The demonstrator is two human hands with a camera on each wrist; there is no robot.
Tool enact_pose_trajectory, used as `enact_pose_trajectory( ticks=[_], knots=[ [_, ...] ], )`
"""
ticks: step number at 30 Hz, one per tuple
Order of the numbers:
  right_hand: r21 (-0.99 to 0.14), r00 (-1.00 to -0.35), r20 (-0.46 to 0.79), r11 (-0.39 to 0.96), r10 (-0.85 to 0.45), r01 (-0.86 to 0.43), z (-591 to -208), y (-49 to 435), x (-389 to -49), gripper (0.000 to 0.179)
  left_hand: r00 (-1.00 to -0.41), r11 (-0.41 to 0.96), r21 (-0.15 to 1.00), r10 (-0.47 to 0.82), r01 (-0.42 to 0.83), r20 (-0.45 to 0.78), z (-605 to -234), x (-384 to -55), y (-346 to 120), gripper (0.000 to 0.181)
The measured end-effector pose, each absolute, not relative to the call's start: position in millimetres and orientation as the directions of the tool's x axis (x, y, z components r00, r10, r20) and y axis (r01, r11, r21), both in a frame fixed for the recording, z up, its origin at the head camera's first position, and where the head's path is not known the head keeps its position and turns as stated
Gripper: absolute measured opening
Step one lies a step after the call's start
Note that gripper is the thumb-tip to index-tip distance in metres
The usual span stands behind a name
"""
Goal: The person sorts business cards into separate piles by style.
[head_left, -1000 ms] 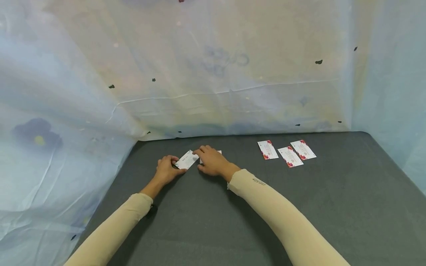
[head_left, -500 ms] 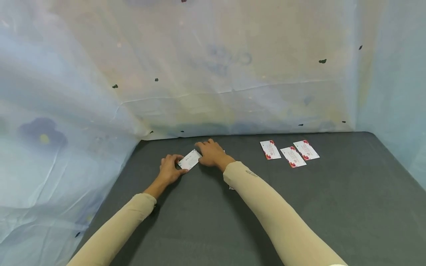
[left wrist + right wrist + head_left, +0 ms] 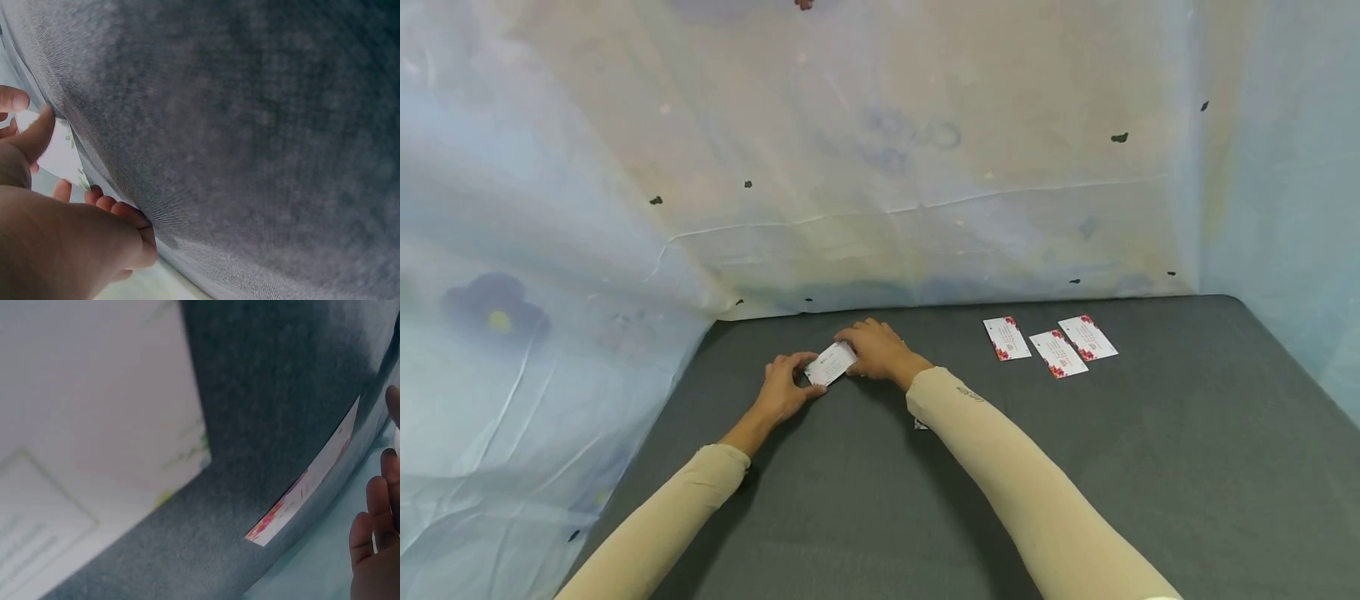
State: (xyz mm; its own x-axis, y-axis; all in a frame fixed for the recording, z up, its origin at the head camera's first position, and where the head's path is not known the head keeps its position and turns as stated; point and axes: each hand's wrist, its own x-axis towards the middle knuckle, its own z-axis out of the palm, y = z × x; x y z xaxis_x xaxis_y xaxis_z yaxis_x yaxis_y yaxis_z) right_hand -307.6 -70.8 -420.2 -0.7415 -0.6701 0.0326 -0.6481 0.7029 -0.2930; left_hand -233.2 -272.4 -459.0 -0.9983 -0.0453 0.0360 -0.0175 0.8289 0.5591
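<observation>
A white printed card (image 3: 831,365) with small leaf marks lies between my two hands at the back left of the table. My left hand (image 3: 781,389) grips its left side, thumb at the near edge and fingers at the far one. At its right side, my right hand (image 3: 877,348) pinches the far corner, the thumb partly hidden. In the left wrist view the same card (image 3: 56,153) shows green leaves along an edge. Under my right forearm lies another card, mostly covered; a leaf-edged card (image 3: 94,394) fills the left of the right wrist view.
Three white cards with red flowers lie at the back right: one card (image 3: 1007,338) apart, a second card (image 3: 1058,354) close beside a third card (image 3: 1087,337). Grey cloth (image 3: 850,517) covers the table. A patterned curtain (image 3: 887,242) hangs behind and at both sides.
The card between my hands has shifted slightly right. My right hand first moved away from me over the card lying beneath it, then came back onto the held card's corner.
</observation>
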Motion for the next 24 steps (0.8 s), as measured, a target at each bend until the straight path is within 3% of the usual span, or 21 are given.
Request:
enact_pose_trajectory(
  ticks=[7,24],
  knots=[
    [-0.336,-0.736,0.044,0.684,-0.675,-0.648,-422.2,-65.7,-309.8,0.059,-0.999,0.788,0.615,-0.027,0.007,0.046,-457.5,-233.9,-273.5,0.063],
    [-0.487,-0.739,0.037,0.634,-0.673,-0.601,-414.8,-46.5,-301.1,0.066,-0.988,0.792,0.593,0.085,0.147,0.132,-454.1,-234.7,-270.1,0.063]
  ],
)
